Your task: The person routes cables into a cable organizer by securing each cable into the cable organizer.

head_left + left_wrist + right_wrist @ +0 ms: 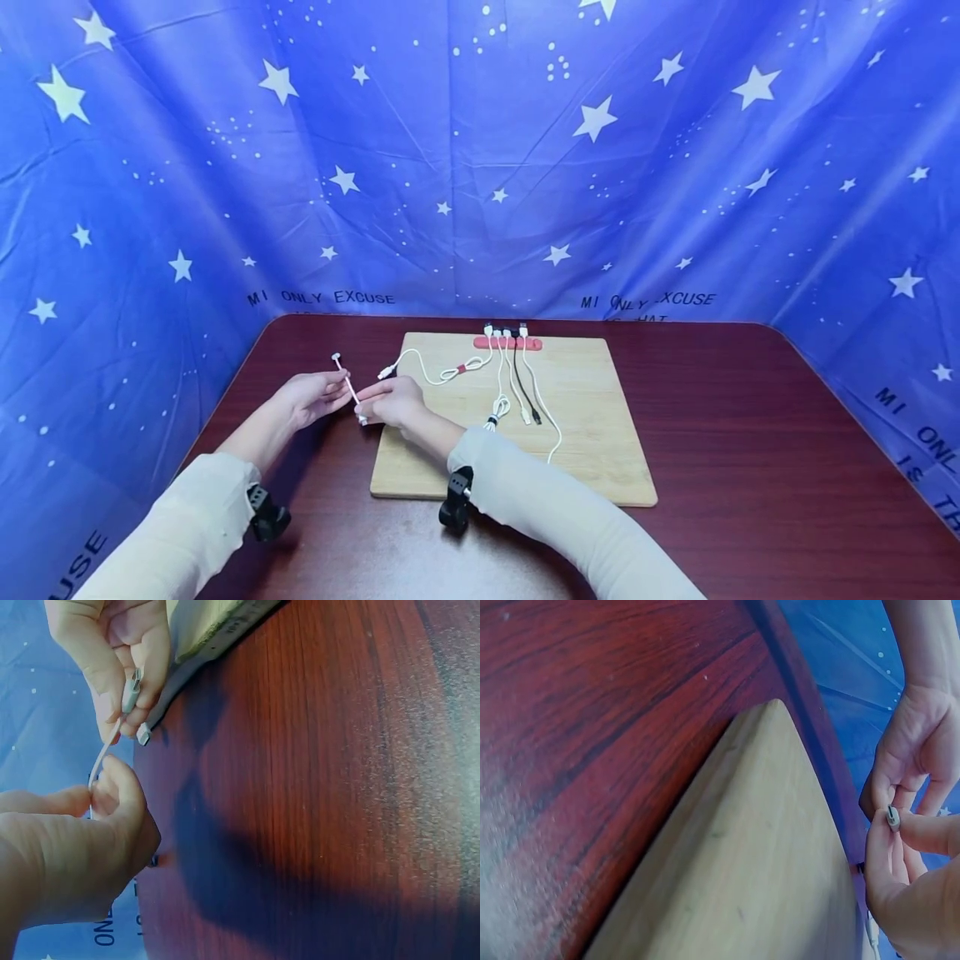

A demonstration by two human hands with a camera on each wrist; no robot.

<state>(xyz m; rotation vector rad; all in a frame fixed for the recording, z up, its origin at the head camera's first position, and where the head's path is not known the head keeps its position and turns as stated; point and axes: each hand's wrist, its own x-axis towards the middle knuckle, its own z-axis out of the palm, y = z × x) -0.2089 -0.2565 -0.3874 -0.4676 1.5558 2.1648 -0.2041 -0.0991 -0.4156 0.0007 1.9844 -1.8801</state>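
A thin white charging cable (348, 385) is stretched between both hands, left of the wooden board. My left hand (311, 397) pinches it between thumb and fingers along its length, and one white plug (336, 357) sticks out beyond that hand. With thumb and fingertips my right hand (397, 404) holds the other end, near the board's left edge. In the left wrist view a light connector (132, 691) with a metal tip shows at the right fingers. The right wrist view shows that connector (892, 817) end-on, between right thumb and finger.
The wooden board (592, 417) lies on the dark red table (735, 433). At its far edge a red cable holder (480, 342) carries several white cables and a black cable (521, 383). One white plug (386, 372) reaches past the board's left edge. Starry blue cloth (450, 167) hangs around.
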